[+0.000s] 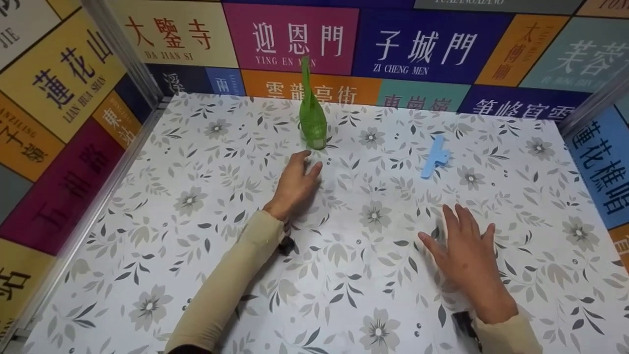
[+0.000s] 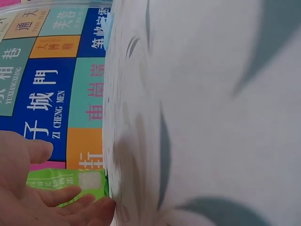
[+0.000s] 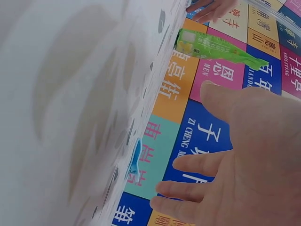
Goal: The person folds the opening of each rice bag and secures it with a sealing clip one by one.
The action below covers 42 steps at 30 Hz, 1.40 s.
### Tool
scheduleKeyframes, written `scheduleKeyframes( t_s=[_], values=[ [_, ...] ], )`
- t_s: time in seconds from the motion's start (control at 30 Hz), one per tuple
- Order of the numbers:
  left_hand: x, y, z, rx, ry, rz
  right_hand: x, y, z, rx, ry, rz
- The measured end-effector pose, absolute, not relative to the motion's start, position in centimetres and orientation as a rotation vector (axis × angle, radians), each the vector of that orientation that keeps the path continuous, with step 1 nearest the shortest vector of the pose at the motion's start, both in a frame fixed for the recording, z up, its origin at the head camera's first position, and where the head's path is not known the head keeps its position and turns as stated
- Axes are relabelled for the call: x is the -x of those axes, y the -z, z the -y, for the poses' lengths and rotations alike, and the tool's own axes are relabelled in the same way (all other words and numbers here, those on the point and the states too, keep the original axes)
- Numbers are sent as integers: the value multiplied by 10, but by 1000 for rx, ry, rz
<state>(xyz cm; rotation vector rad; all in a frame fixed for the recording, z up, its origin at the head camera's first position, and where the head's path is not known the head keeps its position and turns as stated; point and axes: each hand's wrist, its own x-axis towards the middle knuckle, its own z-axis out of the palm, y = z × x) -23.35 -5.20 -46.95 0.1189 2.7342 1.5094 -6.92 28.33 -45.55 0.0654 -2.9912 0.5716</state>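
Note:
A green plastic bag (image 1: 313,120) with a long twisted top stands upright toward the back of the table; the right wrist view shows print and a clear window on the bag (image 3: 211,47). Just in front of it is my left hand (image 1: 296,181), thumb and fingers spread apart, holding nothing. In the left wrist view the fingers overlap the lower part of the bag (image 2: 89,181). A light blue clip (image 1: 435,157) lies on the table at the right. Nearer to me than the clip, my right hand (image 1: 467,258) hovers low with its fingers spread and nothing in it.
The table (image 1: 334,275) wears a white cloth printed with grey flowers and leaves. Panels of coloured blocks with large characters (image 1: 290,37) rise behind it and along both sides. A metal rail (image 1: 98,187) runs by the left edge.

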Motion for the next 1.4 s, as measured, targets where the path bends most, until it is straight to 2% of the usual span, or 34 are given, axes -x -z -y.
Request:
scheduleKeyframes(
  t_s=[0.73, 1.4],
  values=[
    [265, 469, 40, -17, -1440, -2747, 70, 455, -284, -53, -613, 3024],
    [293, 468, 28, 252, -1550, -2728, 71, 457, -286, -78, -599, 3007]
  ],
)
